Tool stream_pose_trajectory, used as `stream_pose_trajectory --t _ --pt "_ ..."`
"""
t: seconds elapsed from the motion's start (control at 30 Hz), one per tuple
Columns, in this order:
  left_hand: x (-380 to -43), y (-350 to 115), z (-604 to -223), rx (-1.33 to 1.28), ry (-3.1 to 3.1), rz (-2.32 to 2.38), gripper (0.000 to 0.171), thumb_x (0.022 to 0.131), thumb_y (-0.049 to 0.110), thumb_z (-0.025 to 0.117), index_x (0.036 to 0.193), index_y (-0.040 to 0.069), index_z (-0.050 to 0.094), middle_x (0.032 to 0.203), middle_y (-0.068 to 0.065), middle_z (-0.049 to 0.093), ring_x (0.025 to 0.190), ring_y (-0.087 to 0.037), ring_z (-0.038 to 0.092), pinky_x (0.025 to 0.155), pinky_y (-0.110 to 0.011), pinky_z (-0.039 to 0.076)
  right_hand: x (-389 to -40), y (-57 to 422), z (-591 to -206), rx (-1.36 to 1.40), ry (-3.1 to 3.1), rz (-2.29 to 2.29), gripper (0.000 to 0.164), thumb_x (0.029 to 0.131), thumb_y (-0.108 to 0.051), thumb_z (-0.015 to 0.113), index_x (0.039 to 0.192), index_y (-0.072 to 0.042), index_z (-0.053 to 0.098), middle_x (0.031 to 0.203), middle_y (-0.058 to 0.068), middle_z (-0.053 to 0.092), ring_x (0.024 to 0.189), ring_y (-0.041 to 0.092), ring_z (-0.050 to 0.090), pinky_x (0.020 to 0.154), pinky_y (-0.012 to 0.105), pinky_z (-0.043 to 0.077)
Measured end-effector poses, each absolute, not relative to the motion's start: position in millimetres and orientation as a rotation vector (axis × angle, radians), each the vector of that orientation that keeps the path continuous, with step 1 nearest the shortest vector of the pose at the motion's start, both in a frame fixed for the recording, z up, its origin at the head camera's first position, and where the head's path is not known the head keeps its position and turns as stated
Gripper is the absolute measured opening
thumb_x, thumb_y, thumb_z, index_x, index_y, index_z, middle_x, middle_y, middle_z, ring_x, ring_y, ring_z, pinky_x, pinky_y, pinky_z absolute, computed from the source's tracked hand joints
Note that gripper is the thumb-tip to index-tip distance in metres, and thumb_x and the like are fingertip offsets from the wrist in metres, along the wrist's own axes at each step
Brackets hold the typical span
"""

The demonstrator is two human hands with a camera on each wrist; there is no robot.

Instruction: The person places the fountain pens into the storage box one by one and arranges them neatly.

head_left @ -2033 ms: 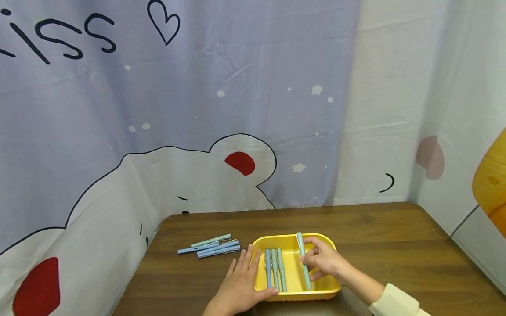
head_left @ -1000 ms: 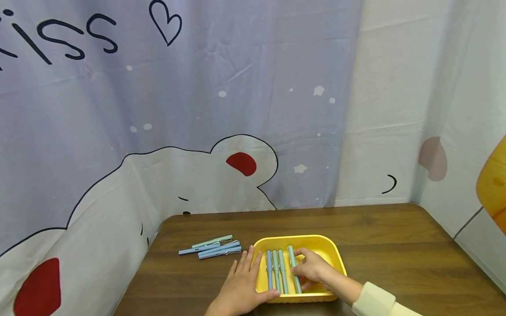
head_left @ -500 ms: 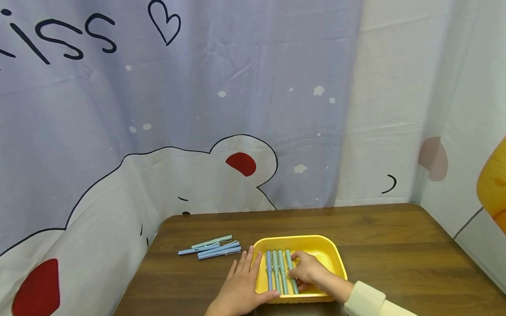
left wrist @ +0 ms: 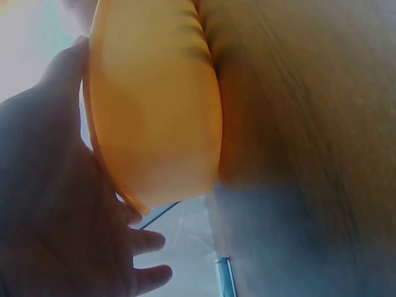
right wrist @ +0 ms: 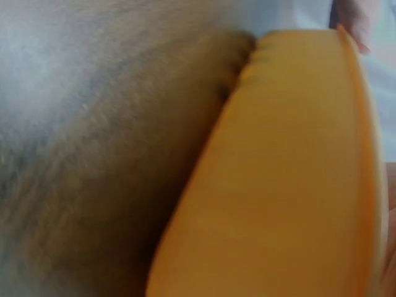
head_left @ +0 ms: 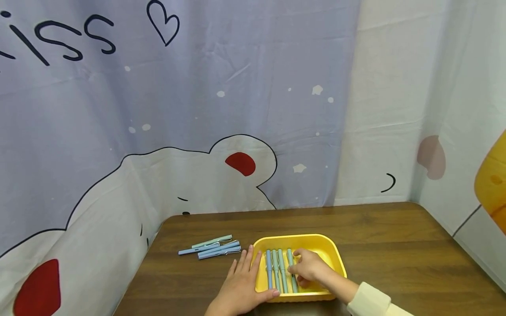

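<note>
A yellow tray (head_left: 316, 297) holds a row of capped pens: a blue pen (head_left: 269, 268) at the left, then two green pens. A little apart to their right lies another green pen (head_left: 294, 285). My right hand (head_left: 314, 267) is over this pen, its thumb tip crossing the barrel and its index finger by the cap end. A dark shadow shows on the barrel under the thumb. My left hand (head_left: 240, 285) rests with straight, spread fingers along the tray's left rim, thumb on the front corner. In the left wrist view, the left hand (left wrist: 62, 185) lies against the tray rim.
Left of the tray, a small pile of blue pens (head_left: 219, 251) and one green pen (head_left: 209, 242) lies on the wooden table (head_left: 178, 281). A printed curtain (head_left: 300, 131) hangs behind the table's back edge.
My right hand has brought the green pen leftward and down into the tray, beside the row. In the last half second the thumb has risen off the pen. The left hand has stayed put.
</note>
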State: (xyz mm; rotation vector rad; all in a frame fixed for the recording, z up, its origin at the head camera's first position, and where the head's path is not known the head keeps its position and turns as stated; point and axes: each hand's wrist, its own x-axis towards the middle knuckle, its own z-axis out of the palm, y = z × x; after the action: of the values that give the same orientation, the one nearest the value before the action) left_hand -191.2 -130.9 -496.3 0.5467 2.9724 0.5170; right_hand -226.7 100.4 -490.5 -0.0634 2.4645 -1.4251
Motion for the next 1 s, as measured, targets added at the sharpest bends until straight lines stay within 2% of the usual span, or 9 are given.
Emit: stream_pose_trajectory --t 0.2,0.3,0.4,0.47,0.57,0.77,1.0 --pt "-191 -129 -494 0.553 2.962 0.52 0.111 0.082 0.083 0.054 0.162 0.011 0.025 0.169 -0.016 0.012 0.154 -0.041 0.016 0.118 -0.064 0.022 -219 126 -472 -0.289 2.591 -1.411 0.045 0.089 -0.01 0.075 0.128 0.006 0.059 0.085 0.006 0.06 0.061 0.019 0.06 0.056 0.032 0.056" --pt "-188 -129 -492 0.558 2.96 0.515 0.112 0.082 0.083 0.054 0.162 0.01 0.025 0.169 -0.017 0.012 0.153 -0.041 0.017 0.118 -0.064 0.021 -216 140 -467 -0.449 2.746 -1.325 0.038 0.09 -0.014 0.075 0.123 0.0 0.064 0.096 0.004 0.064 0.075 0.019 0.065 0.064 0.029 0.055" --pt "-187 -130 -490 0.571 2.967 0.499 0.112 0.083 0.082 0.055 0.162 0.009 0.024 0.169 -0.018 0.012 0.153 -0.041 0.017 0.118 -0.065 0.022 -213 152 -466 -0.545 2.929 -1.204 0.036 0.093 -0.017 0.074 0.125 -0.006 0.065 0.112 0.005 0.066 0.096 0.021 0.066 0.078 0.034 0.057" --pt "-187 -130 -489 0.577 2.969 0.49 0.112 0.083 0.082 0.054 0.162 0.009 0.024 0.169 -0.018 0.011 0.153 -0.041 0.017 0.118 -0.065 0.022 -211 159 -467 -0.575 3.051 -1.114 0.038 0.094 -0.019 0.073 0.129 -0.008 0.064 0.121 0.004 0.065 0.109 0.025 0.065 0.089 0.041 0.056" --pt "-187 -132 -488 0.588 2.967 0.487 0.111 0.083 0.082 0.054 0.162 0.009 0.024 0.169 -0.018 0.011 0.153 -0.041 0.017 0.118 -0.065 0.022 -208 166 -474 -0.657 3.215 -0.995 0.042 0.093 -0.018 0.074 0.132 -0.008 0.062 0.13 0.007 0.063 0.119 0.029 0.061 0.098 0.049 0.052" --pt "-187 -133 -486 0.6 2.958 0.489 0.11 0.084 0.081 0.054 0.161 0.008 0.026 0.168 -0.018 0.014 0.153 -0.042 0.017 0.118 -0.065 0.022 -206 178 -489 -0.811 3.342 -0.915 0.051 0.093 -0.019 0.074 0.139 -0.003 0.057 0.142 0.017 0.057 0.132 0.04 0.052 0.104 0.058 0.045" --pt "-187 -134 -485 0.606 2.946 0.484 0.108 0.084 0.081 0.054 0.161 0.009 0.027 0.169 -0.017 0.013 0.153 -0.042 0.015 0.118 -0.065 0.019 -200 185 -497 -0.736 3.28 -0.834 0.062 0.099 -0.033 0.067 0.15 -0.003 0.047 0.155 0.021 0.044 0.143 0.045 0.037 0.109 0.066 0.035"
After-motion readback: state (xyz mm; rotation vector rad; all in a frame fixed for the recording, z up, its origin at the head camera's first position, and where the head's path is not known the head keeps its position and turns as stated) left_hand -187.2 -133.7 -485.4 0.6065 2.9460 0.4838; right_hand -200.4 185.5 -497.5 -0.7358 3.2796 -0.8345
